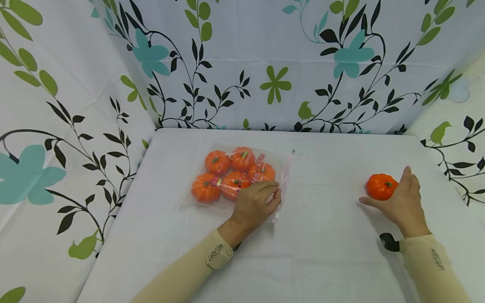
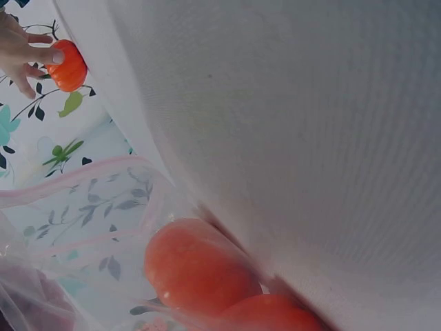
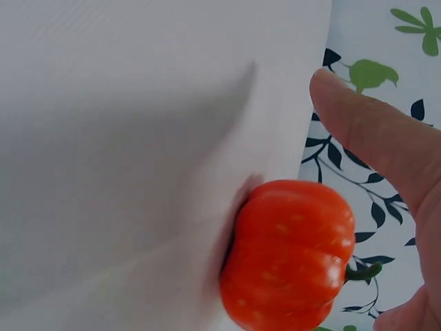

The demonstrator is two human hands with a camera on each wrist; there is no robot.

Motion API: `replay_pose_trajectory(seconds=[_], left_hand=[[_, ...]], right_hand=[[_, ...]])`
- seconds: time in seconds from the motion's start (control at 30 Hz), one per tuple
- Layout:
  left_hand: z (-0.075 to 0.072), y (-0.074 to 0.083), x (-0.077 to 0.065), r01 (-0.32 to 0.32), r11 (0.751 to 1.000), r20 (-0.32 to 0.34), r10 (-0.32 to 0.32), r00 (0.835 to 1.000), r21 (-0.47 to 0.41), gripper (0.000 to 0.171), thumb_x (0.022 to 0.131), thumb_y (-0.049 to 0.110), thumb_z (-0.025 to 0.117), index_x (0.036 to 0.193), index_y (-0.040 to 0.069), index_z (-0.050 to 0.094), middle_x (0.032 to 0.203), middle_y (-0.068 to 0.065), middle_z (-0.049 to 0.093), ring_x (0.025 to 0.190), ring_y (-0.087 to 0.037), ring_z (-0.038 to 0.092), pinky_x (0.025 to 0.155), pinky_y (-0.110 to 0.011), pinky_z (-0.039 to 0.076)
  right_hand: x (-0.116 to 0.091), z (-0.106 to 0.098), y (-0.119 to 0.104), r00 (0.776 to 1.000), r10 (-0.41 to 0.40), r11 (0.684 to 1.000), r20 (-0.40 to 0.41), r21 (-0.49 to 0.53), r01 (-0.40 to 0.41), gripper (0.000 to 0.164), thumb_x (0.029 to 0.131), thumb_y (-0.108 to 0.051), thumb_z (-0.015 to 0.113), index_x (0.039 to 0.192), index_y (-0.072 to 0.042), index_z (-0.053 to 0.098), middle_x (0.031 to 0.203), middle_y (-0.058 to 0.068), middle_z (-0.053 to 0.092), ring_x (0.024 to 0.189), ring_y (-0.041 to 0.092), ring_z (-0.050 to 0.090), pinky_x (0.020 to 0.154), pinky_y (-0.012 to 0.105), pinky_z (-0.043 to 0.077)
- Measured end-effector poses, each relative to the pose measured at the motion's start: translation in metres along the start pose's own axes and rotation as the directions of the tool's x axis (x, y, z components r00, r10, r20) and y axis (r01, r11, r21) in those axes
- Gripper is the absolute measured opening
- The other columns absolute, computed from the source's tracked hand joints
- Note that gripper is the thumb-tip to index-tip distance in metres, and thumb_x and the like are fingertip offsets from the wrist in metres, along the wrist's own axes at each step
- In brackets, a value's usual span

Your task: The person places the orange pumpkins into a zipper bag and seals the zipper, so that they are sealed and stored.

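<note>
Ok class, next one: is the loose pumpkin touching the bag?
Apart. The head view shows it plainly: a broad stretch of white tabletop lies between the bag and the loose pumpkin.

Here's a beige left sleeve point(image 1: 185, 271), a matching right sleeve point(image 1: 439, 275), dark "LetsSlim" lettering point(image 1: 215, 252) on both, rounded black gadget point(image 1: 389, 243) jutting beside the right cuff point(image 1: 417, 240)!

"LetsSlim" stands in dark letters at the cuff of the left sleeve point(image 1: 185, 271) and again, lengthwise, on the right sleeve point(image 1: 435, 263). The clear bag point(image 1: 281, 168) carries pink-red lettering on its right part, illegible here. Small dark marks point(image 1: 293, 151) on the desk point(image 1: 326, 252), beyond the bag's far right corner, are too tiny to read.
</note>
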State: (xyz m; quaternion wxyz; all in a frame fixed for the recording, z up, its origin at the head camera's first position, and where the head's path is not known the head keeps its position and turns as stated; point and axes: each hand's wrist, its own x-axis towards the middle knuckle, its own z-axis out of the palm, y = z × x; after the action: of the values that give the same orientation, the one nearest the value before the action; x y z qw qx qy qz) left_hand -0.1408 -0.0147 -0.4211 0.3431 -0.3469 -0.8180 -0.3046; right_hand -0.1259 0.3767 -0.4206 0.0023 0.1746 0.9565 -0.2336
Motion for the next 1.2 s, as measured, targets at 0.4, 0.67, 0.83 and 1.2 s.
replay_pose_trajectory(seconds=[0.4,0.67,0.83,1.2], left_hand=[[0.0,0.001,0.002,0.006,1.0,0.005,-0.006,1.0,-0.001,0.007,0.083,0.004,0.074,0.089,0.004,0.079,0.093,-0.003,0.076,0.086,-0.013,0.073,0.077,-0.021,0.057],[0.0,0.002,0.002,0.008,1.0,0.006,-0.008,1.0,0.002,0.008,0.083,0.005,0.074,0.089,0.004,0.079,0.093,-0.004,0.076,0.086,-0.013,0.074,0.076,-0.021,0.057],[0.0,0.001,0.003,0.009,1.0,-0.001,-0.009,1.0,0.004,0.007,0.083,0.005,0.075,0.089,0.004,0.079,0.093,-0.003,0.076,0.085,-0.013,0.073,0.076,-0.022,0.058],[-0.001,0.002,0.004,0.008,1.0,-0.001,-0.008,1.0,0.025,0.007,0.083,0.006,0.075,0.087,0.004,0.081,0.092,-0.002,0.077,0.084,-0.012,0.074,0.074,-0.021,0.058]], right_hand=[[0.005,-0.003,0.017,0.989,0.11,0.99,0.101,0.076,-0.118,0.134,0.082,-0.063,0.073,0.153,0.011,-0.013,0.15,0.048,0.003,0.131,0.068,0.022,0.095,0.082,0.029],[0.008,0.003,0.02,0.992,0.105,0.988,0.073,0.109,-0.113,0.118,0.087,-0.061,0.069,0.152,0.016,0.007,0.146,0.046,0.021,0.127,0.061,0.029,0.1,0.076,0.032],[0.006,0.005,0.012,0.994,0.09,0.987,0.068,0.126,-0.098,0.114,0.088,-0.06,0.068,0.153,0.014,0.013,0.146,0.044,0.025,0.128,0.059,0.03,0.101,0.075,0.032],[-0.009,0.018,-0.039,0.981,-0.153,0.971,0.119,0.202,0.127,0.101,0.088,-0.056,0.072,0.151,0.011,0.03,0.143,0.036,0.036,0.117,0.05,0.046,0.083,0.054,0.053]])
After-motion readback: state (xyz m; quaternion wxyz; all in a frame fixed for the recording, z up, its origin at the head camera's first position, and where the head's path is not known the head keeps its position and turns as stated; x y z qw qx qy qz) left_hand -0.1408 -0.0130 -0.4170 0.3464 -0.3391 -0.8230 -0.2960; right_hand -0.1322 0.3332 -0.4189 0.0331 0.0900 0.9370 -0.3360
